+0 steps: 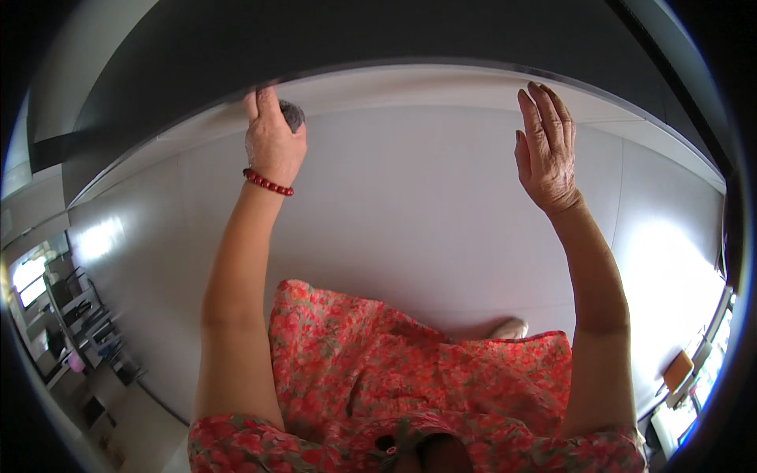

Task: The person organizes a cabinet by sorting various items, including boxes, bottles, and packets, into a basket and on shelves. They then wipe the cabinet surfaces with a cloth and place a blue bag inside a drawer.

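Note:
My left hand (275, 139), with a red bead bracelet (268, 182) at the wrist, holds a dark grey, rough-textured wad (292, 114) that looks like a scouring pad. White, foam-like wet traces show on the back of this hand. Its fingertips reach the lower edge of a wide dark panel (378, 32) and are partly lost against it. My right hand (549, 145) is raised near the same edge, farther right. Its palm faces away from me, and nothing shows in it. Whether its fingertips touch the panel, I cannot tell.
Below the panel runs a pale band (414, 88), above the grey floor (426, 195). A shoe tip (511, 328) shows beyond my red floral dress (414, 366). Furniture (97, 325) stands far left; an orange-brown chair-like thing (678, 371) is at far right.

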Motion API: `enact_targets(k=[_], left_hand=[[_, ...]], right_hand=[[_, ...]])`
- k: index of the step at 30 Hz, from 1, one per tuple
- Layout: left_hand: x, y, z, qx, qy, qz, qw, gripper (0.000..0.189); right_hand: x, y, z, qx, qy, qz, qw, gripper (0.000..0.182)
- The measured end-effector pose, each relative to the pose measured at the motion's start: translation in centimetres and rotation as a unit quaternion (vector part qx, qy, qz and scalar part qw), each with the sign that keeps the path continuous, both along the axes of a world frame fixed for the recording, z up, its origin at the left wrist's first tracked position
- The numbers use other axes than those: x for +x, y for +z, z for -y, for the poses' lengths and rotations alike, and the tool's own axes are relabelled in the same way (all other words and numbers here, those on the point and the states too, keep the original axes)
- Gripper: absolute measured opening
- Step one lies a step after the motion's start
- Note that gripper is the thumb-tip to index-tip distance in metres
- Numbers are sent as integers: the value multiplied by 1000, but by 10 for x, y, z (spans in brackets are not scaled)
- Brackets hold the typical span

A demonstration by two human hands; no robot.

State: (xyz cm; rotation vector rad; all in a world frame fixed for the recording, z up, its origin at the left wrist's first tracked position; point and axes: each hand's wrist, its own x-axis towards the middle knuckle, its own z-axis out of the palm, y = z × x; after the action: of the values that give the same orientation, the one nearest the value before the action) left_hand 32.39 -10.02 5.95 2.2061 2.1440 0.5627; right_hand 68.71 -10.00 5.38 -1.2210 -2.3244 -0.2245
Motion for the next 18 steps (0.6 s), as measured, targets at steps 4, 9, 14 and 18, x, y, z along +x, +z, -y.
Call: enact_targets(k=[4,9,14,18], left_hand=[[9,3,14,97,-45,33,994,72],[2,-8,36,104,-64,58,991,77],[4,-14,51,100,-113,44,988,76],[13,-22,84,37,-82,54,994,70]], right_hand=[[-1,19,4,85,-18,41,995,50],[-13,34,1,98,-20,103,990,33],[-11,31,-12,-20,-3,145,989,25],[5,22,14,-9,72,172,982,10]])
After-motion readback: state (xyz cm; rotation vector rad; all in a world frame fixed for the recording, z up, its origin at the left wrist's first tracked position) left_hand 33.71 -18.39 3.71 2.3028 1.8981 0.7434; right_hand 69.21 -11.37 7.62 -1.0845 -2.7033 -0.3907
